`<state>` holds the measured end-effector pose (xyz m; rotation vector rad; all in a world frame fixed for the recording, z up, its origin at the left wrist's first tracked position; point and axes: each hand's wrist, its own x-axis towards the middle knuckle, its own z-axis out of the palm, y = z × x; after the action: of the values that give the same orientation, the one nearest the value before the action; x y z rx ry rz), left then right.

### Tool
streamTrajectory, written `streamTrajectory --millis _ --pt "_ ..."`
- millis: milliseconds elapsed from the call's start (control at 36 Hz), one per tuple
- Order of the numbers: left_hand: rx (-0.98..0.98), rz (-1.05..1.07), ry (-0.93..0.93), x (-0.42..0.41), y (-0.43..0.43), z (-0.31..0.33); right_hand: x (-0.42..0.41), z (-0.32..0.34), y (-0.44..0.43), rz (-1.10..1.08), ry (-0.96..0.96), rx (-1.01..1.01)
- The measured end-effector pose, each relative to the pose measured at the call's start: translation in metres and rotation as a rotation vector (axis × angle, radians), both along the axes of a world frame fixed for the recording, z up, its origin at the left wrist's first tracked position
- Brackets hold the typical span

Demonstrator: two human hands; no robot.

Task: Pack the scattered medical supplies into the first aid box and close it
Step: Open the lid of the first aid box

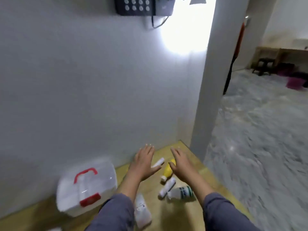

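Observation:
A clear plastic first aid box (86, 187) with a red handle and red latch sits shut at the left of a wooden table top (166, 214). Between my hands lie a yellow bottle (168, 170), a small white roll (158, 162), a longer white roll (167, 188) and a white bottle with a green label (182, 193). A white packet (142, 211) lies by my left forearm. My left hand (143, 161) and my right hand (180, 162) hover above the supplies, fingers spread, holding nothing.
A grey wall (83, 80) rises right behind the table, with a white pillar (205, 97) at its right corner. A dark wall device with a cable (141, 5) hangs high up. Right of the pillar, grey floor leads to stools and purple buckets (295, 82).

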<state>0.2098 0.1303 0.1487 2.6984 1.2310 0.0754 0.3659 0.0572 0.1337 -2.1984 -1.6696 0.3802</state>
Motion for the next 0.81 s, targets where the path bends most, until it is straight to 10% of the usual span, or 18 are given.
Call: streamTrajectory --millis 444,806 --pt "-0.093 0.412 -0.018 -0.247 -0.02 -0.062 -0.21 -0.068 0.048 0.685 -0.271 0.137" --pt "0.382 0.414 -0.192 -0.264 -0.011 -0.138 -0.217 -0.145 0.085 0.672 -0.577 0.628"
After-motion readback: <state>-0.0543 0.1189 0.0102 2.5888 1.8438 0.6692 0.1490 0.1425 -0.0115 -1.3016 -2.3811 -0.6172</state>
